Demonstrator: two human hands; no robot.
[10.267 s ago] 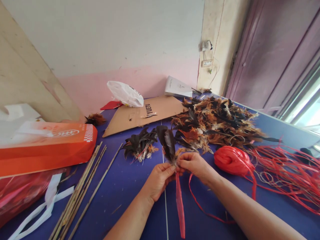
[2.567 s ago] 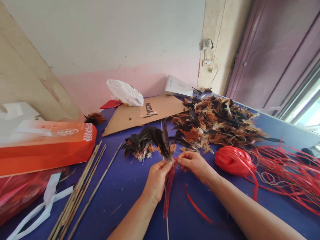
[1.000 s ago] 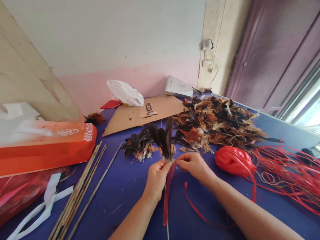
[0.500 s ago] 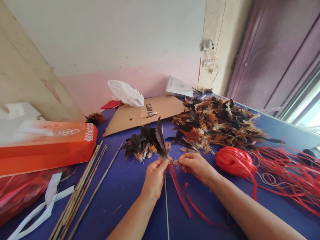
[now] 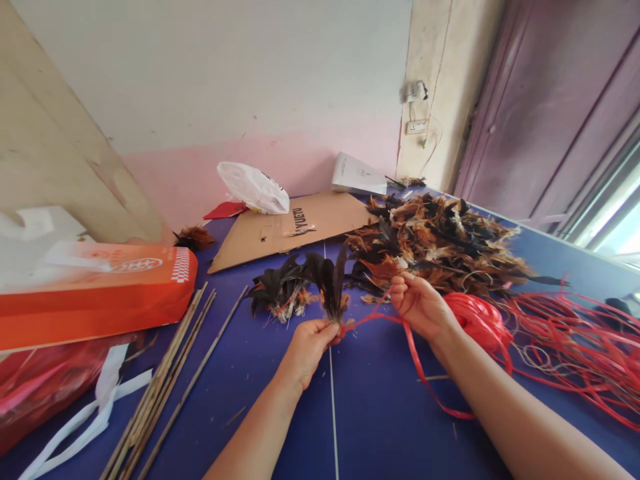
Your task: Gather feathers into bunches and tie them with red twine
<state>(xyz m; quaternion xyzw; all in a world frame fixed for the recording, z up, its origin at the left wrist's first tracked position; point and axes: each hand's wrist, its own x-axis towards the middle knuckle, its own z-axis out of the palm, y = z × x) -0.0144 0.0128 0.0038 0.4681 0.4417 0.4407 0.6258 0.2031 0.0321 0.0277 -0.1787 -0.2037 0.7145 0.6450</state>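
Note:
My left hand [image 5: 313,343] pinches the quill ends of a small bunch of dark feathers [image 5: 327,283], tips pointing up. A red plastic ribbon [image 5: 377,317] runs from these quills to my right hand [image 5: 420,307], whose fingers are closed on it. One length of the ribbon loops down to the tabletop below the right hand. Behind the left hand lies another bundle of black feathers [image 5: 283,287]. Close beside the right forearm sits a ball of red ribbon [image 5: 477,320], partly hidden by the wrist.
A large heap of brown and black feathers [image 5: 440,240] covers the back right. Loose red strands [image 5: 575,353] spread at the right. Thin sticks [image 5: 165,393] and an orange bag [image 5: 150,293] lie at the left. Flat cardboard [image 5: 285,230] lies behind, a white plastic bag [image 5: 255,188] on it.
My right hand has moved up and right, drawing the red ribbon out from the feathers. The ribbon hanging below my left hand is now stretched sideways. The held feathers have shifted slightly lower and right.

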